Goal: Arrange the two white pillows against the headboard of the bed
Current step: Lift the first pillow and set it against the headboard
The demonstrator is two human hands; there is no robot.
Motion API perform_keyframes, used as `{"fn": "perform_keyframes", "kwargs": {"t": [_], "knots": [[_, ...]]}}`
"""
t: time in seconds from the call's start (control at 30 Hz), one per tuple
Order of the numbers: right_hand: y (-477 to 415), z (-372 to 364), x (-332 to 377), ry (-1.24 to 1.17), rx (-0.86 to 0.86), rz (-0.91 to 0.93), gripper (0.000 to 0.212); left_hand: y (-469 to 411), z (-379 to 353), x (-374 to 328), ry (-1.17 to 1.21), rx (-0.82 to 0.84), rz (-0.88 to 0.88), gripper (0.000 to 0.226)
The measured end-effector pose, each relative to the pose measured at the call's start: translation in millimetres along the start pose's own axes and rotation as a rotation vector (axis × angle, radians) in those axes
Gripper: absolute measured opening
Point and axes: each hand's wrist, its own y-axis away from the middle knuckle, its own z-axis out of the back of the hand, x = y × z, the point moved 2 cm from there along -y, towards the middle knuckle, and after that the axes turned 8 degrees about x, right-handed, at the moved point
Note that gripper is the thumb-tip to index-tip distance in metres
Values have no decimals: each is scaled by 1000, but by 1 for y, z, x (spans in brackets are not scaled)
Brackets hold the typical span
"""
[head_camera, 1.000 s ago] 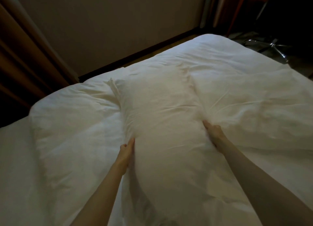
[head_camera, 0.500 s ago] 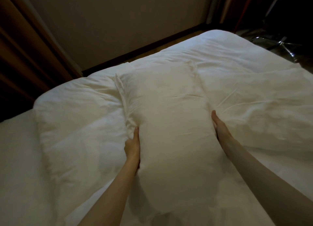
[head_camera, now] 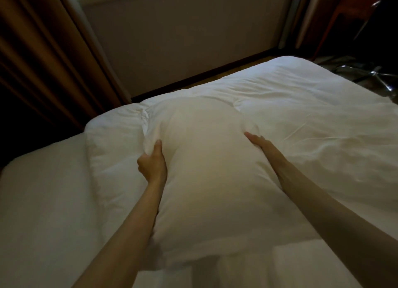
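A long white pillow [head_camera: 211, 171] lies lengthwise on the bed, running away from me over the white duvet [head_camera: 312, 119]. My left hand [head_camera: 153, 163] grips its left side, thumb up over a bunched fold of fabric. My right hand [head_camera: 259, 144] presses on its right side, fingers partly sunk in the cloth. Both forearms reach in from the bottom of the frame. I see only this one pillow; no headboard shows.
The bare white sheet [head_camera: 41, 201] spreads to the left. A brown curtain [head_camera: 43, 50] hangs at the far left, and a grey wall [head_camera: 183, 39] stands beyond the bed. At the top right are a chair's metal legs [head_camera: 370, 72] and dark floor.
Both hands have slid farther up the pillow's sides, away from me. The left hand now pinches a fold of fabric. The pillow has bunched up higher at its far end.
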Motion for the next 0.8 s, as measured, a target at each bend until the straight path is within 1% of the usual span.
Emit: {"fn": "perform_keyframes", "kwargs": {"t": [0.07, 0.17, 0.23, 0.37, 0.4, 0.53, 0.6, 0.7, 0.8], "knots": [[9, -25, -1, -2, 17, -8, 47, 4, 28, -10, -3, -28, -32, 45], [23, -65, -6, -3, 68, -19, 49, 11, 76, -20, -12, -58, -75, 30], [33, -93, -11, 22, 104, -35, 49, 15, 112, -23, 9, -87, -85, 27], [52, -151, -17, 67, 224, -9, 35, 23, 185, -24, 56, -187, -114, 26], [53, -161, -19, 89, 239, -4, 36, 25, 197, -26, 63, -197, -119, 26], [67, -221, -30, 204, 308, -8, 51, 36, 271, -26, 112, -294, -124, 29], [72, -249, -35, 264, 327, 11, 55, 39, 303, -27, 143, -314, -126, 19], [75, -294, -46, 344, 362, 13, 63, 44, 351, -28, 160, -350, -173, 15], [78, -340, -58, 422, 421, 43, 64, 41, 399, -26, 181, -402, -192, 10]]}}
